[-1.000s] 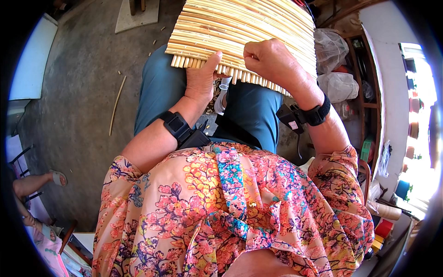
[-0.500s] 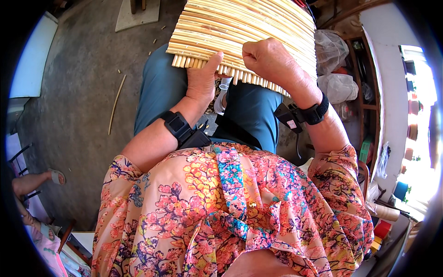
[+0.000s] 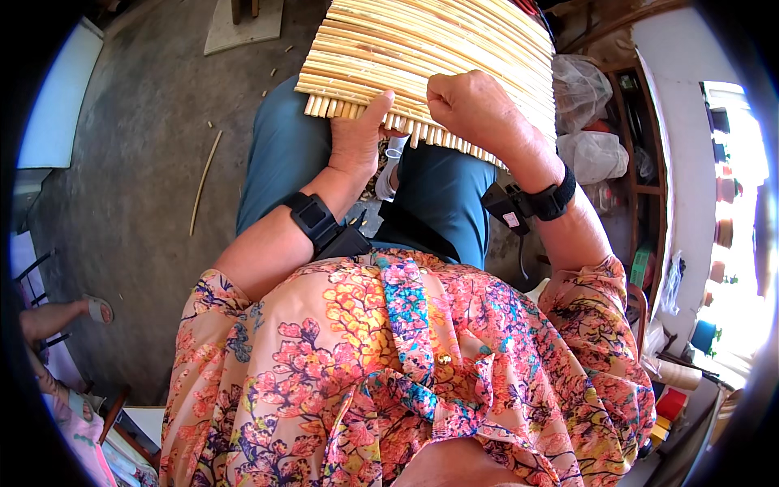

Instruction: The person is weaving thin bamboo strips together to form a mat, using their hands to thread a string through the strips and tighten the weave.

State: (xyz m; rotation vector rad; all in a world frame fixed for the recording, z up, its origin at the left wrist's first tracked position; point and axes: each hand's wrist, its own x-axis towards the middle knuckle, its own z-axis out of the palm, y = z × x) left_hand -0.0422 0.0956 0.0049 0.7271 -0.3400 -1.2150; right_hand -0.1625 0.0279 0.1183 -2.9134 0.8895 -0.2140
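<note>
A mat of pale straw-like sticks [image 3: 422,49], laid side by side and stitched together, rests across my knees. Along its near edge runs a row of short stick ends [image 3: 337,108]. My left hand [image 3: 361,134] grips that near edge left of the middle, thumb on top and the other fingers hidden underneath. Over the mat, right of the thumb, my right hand [image 3: 471,101] is closed in a pinch with the knuckles up. Whatever its fingertips hold is too small or hidden to make out.
A long thin stick [image 3: 206,183] and small cut pieces lie on the grey floor at left. On the right stands a wooden shelf [image 3: 641,146] with plastic bags [image 3: 592,154]. Another person's leg [image 3: 61,319] shows at the far left. Potted plants line the bright window.
Almost nothing differs. The mat and my left hand have shifted very slightly; my right hand stays pinched over the mat.
</note>
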